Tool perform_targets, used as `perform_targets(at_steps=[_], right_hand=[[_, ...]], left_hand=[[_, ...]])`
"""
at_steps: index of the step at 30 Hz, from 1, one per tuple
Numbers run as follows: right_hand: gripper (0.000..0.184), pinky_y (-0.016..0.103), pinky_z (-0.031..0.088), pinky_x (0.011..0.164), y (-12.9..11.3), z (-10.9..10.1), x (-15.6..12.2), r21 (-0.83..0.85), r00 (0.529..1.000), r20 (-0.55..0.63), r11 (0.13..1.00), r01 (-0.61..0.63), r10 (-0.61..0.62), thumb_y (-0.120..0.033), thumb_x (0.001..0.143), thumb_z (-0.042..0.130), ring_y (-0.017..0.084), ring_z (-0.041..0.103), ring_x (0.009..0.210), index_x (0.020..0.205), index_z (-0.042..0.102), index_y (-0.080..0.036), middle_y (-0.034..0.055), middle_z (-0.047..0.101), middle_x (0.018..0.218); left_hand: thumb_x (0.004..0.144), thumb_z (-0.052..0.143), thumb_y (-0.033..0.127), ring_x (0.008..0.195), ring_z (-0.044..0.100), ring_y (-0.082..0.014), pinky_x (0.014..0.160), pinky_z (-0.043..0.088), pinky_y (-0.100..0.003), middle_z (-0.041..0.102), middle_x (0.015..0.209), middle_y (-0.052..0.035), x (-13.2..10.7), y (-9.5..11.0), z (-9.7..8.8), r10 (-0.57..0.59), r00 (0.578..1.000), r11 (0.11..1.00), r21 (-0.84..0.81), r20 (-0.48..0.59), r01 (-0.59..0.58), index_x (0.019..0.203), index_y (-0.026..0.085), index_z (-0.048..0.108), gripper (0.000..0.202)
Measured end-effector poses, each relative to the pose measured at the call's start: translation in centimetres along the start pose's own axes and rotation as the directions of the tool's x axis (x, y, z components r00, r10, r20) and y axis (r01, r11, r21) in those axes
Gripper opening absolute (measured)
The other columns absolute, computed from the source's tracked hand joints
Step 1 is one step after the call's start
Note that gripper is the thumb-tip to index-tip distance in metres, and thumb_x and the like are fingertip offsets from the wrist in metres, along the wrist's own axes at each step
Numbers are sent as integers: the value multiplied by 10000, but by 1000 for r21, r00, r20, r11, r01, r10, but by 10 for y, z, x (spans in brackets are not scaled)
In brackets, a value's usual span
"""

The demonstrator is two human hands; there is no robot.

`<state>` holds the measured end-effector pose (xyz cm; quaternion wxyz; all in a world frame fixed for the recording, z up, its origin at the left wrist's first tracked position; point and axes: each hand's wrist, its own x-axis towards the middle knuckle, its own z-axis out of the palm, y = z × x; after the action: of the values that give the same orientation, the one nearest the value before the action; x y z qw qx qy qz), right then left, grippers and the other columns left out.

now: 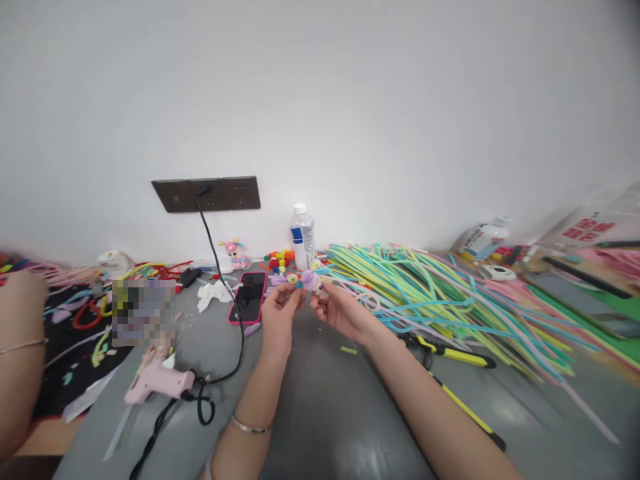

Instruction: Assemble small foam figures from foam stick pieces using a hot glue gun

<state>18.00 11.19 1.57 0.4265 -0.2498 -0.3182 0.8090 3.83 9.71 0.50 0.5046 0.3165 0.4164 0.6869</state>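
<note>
In the middle of the view, my right hand (334, 308) pinches a small purple fuzzy figure (310, 280) that has pale parts beside the purple. My left hand (280, 308) is just left of it, thumb and forefinger closed on a tiny teal piece (300, 285). This piece is against or very near the figure; I cannot tell whether they touch. Both hands are raised over the grey table (330, 413). A small yellow-green offcut (349, 350) lies on the table below them.
A pink glue gun (160, 381) with a black cord lies left, near a phone (249, 297). A plastic bottle (303, 237) stands behind my hands. Pipe cleaners (420, 287) and yellow-handled pliers (463, 355) lie right. Another person's arm (23, 360) is far left.
</note>
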Motion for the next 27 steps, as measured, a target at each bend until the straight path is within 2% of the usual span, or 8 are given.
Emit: perform_targets(at_steps=[4, 9, 15, 22, 27], right_hand=[[370, 202, 430, 537, 0, -1, 0, -35, 1000, -1, 999, 2, -2, -542, 886, 699, 94, 559, 532, 863, 672, -174, 0, 681, 660], [426, 205, 404, 529, -1, -1, 0, -70, 1000, 16, 998, -10, 11, -603, 836, 722, 92, 529, 522, 859, 671, -180, -10, 661, 650], [437, 216, 375, 528, 1, 0, -1, -93, 999, 32, 996, -18, 21, -616, 860, 688, 93, 477, 525, 822, 649, -182, -9, 622, 635], [456, 229, 344, 519, 1, 3, -2, -97, 999, 48, 995, 4, 1, -622, 796, 750, 90, 412, 491, 792, 598, -192, -32, 565, 582], [405, 232, 323, 518, 2, 6, -2, -73, 999, 47, 997, -2, 5, -576, 852, 716, 91, 397, 490, 802, 564, -204, -35, 559, 598]], left_hand=[[524, 922, 353, 695, 684, -142, 694, 554, -270, 735, 748, -12, -2, 3, 2, -6, 1000, 1000, -16, -11, 6, 771, 171, 736, 359], [537, 914, 341, 613, 671, -139, 637, 553, -270, 729, 669, -18, -1, 4, 0, -12, 1000, 1000, -9, -29, 12, 784, 165, 782, 331], [538, 911, 331, 597, 672, -146, 620, 553, -279, 733, 661, -25, 1, 2, -1, 3, 999, 1000, 1, -42, -3, 776, 169, 799, 309], [532, 908, 330, 582, 658, -139, 619, 545, -284, 738, 672, -24, 1, 4, 0, -2, 999, 1000, 14, -44, 3, 758, 175, 802, 294], [542, 904, 342, 616, 660, -150, 587, 503, -267, 738, 689, -31, 1, 2, -2, -18, 999, 999, 33, -40, 19, 782, 175, 804, 309]])
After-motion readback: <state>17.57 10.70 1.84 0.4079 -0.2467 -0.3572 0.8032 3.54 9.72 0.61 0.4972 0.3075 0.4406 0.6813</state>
